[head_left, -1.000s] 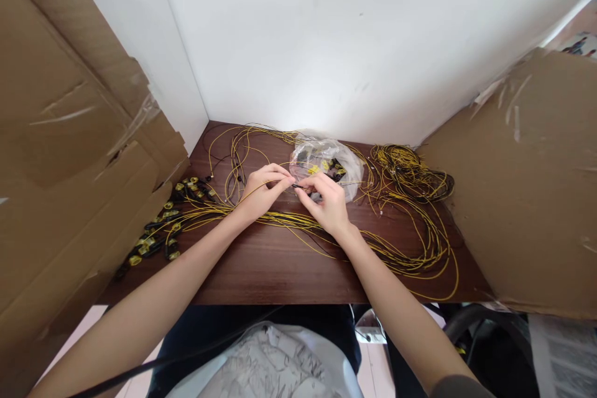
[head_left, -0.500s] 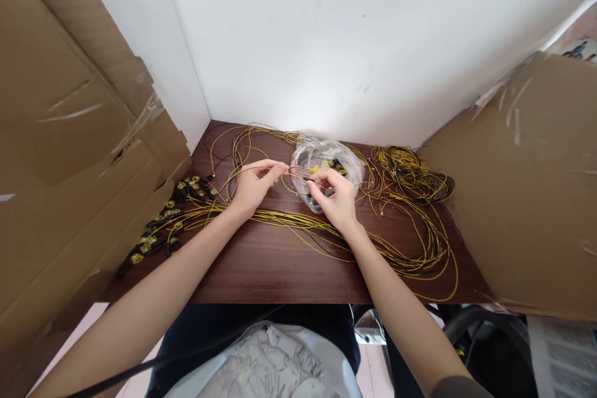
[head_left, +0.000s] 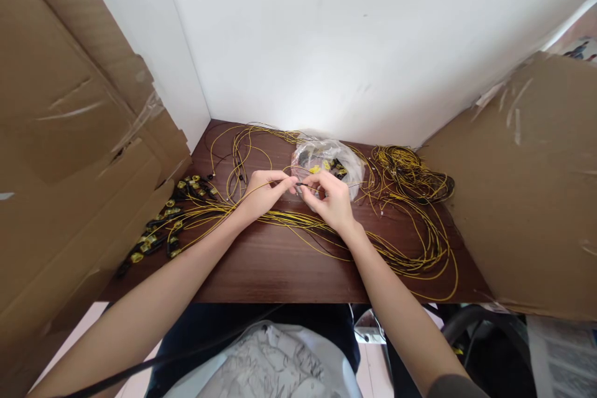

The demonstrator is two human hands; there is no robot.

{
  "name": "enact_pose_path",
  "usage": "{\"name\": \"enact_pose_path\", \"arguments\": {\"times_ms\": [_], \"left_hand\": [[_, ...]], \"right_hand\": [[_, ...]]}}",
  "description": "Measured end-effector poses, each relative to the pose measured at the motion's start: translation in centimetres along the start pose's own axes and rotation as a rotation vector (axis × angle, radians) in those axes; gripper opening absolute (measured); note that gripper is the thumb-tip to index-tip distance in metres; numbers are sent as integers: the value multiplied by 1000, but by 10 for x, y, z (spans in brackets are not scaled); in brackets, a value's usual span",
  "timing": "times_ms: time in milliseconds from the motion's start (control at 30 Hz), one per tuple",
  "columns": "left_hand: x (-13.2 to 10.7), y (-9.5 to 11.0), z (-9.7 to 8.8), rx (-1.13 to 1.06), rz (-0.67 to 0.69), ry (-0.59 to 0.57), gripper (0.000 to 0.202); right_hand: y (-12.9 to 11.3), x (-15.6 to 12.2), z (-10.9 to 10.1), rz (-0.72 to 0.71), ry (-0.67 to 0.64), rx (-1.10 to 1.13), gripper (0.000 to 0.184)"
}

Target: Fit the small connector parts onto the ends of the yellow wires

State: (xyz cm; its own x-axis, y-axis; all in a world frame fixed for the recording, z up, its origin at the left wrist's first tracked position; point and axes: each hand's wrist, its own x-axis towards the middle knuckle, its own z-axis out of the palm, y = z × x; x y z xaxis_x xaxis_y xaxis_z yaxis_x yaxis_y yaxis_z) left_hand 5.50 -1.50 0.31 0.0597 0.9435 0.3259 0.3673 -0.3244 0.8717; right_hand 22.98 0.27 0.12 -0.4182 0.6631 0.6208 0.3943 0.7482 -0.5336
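Observation:
My left hand (head_left: 264, 194) and my right hand (head_left: 329, 199) meet fingertip to fingertip over the middle of a dark wooden table (head_left: 261, 267). Both are pinched shut. The left pinches the end of a thin yellow wire (head_left: 233, 198). The right pinches a small black connector (head_left: 301, 186) touching that wire end. Just behind the hands lies a clear plastic bag (head_left: 347, 165) holding small black and yellow parts. Long yellow and black wires (head_left: 420, 249) run under both wrists across the table.
A row of wire ends with black and yellow connectors (head_left: 161, 227) lies at the table's left. A tangled coil of wire (head_left: 410, 174) sits at the back right. Cardboard sheets (head_left: 69, 155) lean on the left and on the right (head_left: 527, 199). A white wall stands behind.
Half a second ago the hands were slightly apart, nearer the bag; now they have come together again, a little closer to me, fingertips touching.

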Motion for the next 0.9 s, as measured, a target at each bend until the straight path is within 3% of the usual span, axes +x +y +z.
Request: {"name": "enact_pose_path", "arguments": {"times_ms": [267, 567, 767, 900], "left_hand": [[6, -6, -2, -319, -155, 223, 28], [9, -7, -5, -588, -253, 392, 27], [11, -6, -9, -711, -264, 413, 27], [10, -2, -9, -708, -244, 349, 28]], "right_hand": [[11, 3, -19, 98, 150, -80, 8], [23, 4, -36, 137, 289, -168, 9], [26, 2, -37, 178, 312, -140, 11], [26, -1, -30, 258, 303, -39, 14]]}}
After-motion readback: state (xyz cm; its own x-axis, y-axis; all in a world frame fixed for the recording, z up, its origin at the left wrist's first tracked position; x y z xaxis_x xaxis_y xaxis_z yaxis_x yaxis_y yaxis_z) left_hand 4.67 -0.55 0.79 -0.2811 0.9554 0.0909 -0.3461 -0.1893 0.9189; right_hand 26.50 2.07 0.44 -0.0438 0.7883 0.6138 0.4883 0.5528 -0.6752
